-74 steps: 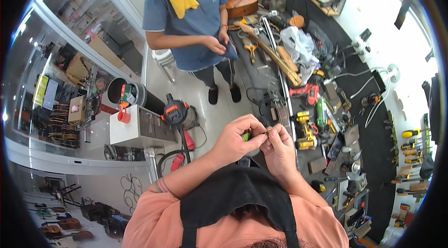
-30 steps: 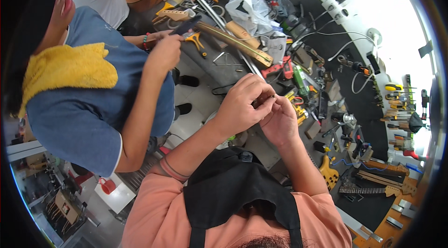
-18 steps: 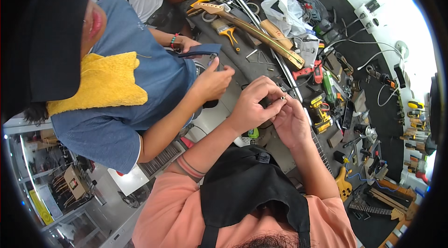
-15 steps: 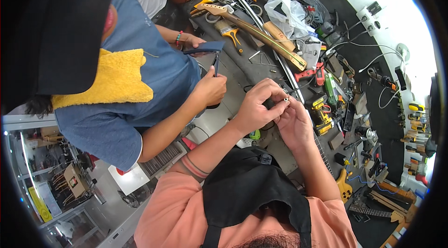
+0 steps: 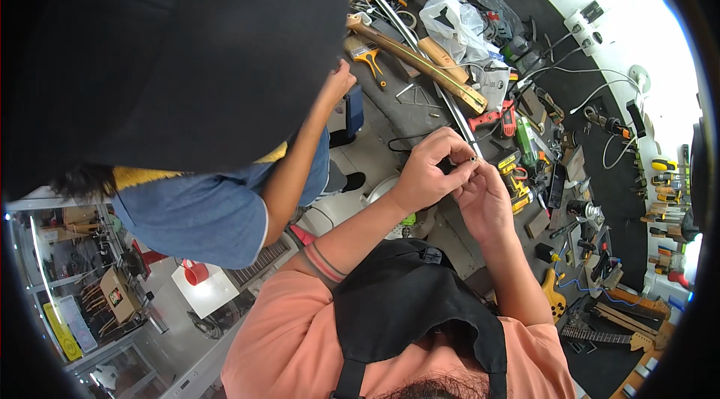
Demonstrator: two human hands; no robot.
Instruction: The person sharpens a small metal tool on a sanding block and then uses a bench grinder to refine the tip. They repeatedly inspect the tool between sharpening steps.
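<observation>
- Cluttered dark workbench (image 5: 409,120) runs along the far right, white wall (image 5: 622,43) behind.
- Left hand (image 5: 437,166): thumb and index pinched on a small item (image 5: 473,160). One end shows at the fingertips, rest hidden; too small for me to identify.
- Right hand (image 5: 487,204): fingers curled, tips right beside the item. I can't tell if it grips too.
- Item sits between both hands, on the far side of the black apron (image 5: 420,309).
- Right of the hands: yellow drill (image 5: 519,193); farther off, red power tool (image 5: 506,121), guitar neck (image 5: 420,61).
- Far left: co-worker's black cap (image 5: 202,46).
</observation>
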